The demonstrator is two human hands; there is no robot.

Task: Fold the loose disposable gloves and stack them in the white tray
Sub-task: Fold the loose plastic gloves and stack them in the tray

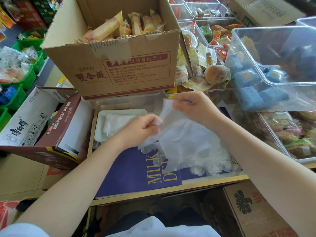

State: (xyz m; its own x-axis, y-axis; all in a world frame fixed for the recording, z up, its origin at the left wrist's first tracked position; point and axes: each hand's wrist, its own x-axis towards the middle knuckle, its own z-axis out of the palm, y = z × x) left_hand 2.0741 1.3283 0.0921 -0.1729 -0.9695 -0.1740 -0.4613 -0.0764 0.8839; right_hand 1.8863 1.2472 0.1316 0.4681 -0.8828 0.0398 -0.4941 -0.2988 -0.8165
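From the head camera, the left hand and the right hand each pinch the cuff end of one clear glove, both grips clamped on it above a loose pile of gloves lying on the purple sheet near the table's front edge. The white tray, just left of the hands, holds folded gloves; a cardboard box stands behind it.

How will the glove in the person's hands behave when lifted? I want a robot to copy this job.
Probably very floppy: the glove sags and creases between the left hand and the right hand. Likely very light, since fingertip pinches carry it. The thin, see-through film may cling or slip against the loose gloves beneath.
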